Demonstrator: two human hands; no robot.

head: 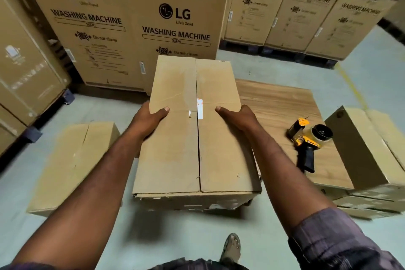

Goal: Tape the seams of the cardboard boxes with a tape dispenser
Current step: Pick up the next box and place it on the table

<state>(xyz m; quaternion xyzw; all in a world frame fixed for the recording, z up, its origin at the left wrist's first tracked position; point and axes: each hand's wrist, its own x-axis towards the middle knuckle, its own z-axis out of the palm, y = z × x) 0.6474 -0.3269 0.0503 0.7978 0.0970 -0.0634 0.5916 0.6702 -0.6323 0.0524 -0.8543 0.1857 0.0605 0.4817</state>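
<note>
We grip the cardboard box [175, 149] on both long sides, left hand [151, 118] and right hand [238, 118], each with its thumb laid on a top flap; the middle seam between the flaps is bare of tape. The tape dispenser [306, 140] lies on its side on the wooden table [274, 105] to our right, near a second box [361, 149].

Warehouse stockroom: tall brown cardboard cartons printed "LG WASHING MACHINE" [175, 17] stacked in rows on dark pallets [241, 45], pale grey concrete floor [383, 61] with a yellow painted line [352, 85], yellow-and-black pistol-grip tape dispenser [306, 138] lying out.
</note>
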